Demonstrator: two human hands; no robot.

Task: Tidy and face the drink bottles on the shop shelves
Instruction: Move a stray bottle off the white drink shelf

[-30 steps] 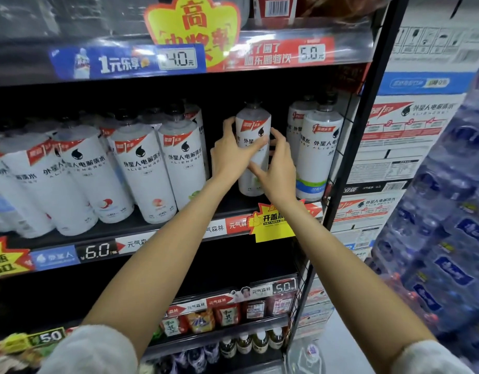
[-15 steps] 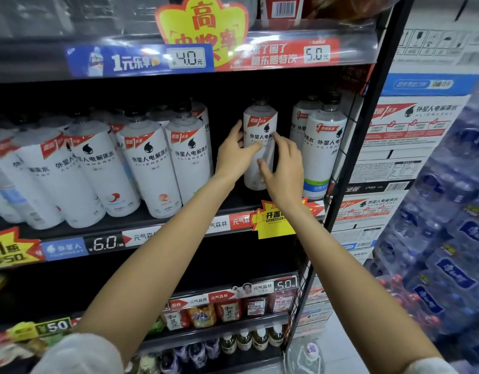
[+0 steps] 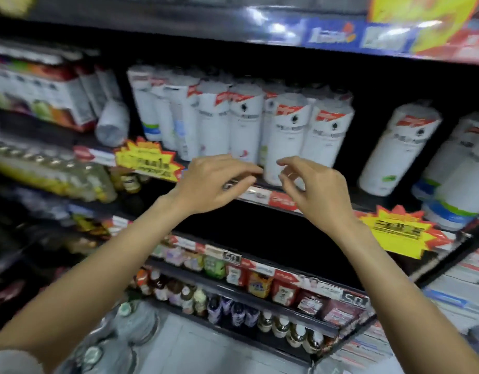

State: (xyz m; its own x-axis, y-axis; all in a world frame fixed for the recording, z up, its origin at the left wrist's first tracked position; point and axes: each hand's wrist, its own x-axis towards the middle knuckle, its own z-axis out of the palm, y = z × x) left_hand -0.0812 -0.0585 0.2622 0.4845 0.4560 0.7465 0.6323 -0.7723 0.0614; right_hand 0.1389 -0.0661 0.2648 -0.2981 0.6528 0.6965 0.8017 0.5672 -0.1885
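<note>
While both hands hover at the shelf's front edge (image 3: 262, 197), left hand (image 3: 214, 182) and right hand (image 3: 318, 188) fingers hang loosely curled, holding nothing, before white bottles (image 3: 284, 139).

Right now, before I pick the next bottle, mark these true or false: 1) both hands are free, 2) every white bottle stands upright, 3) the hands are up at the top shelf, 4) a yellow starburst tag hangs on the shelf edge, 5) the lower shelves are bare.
1) True: neither the left hand nor the right hand holds anything; the fingers are loosely curled.
2) False: one white bottle at the left end of the row leans over; the white bottles behind the hands stand upright.
3) False: they hover in front of the middle shelf edge.
4) True: a yellow starburst tag hangs there.
5) False: small bottles fill the lower shelves.
</note>
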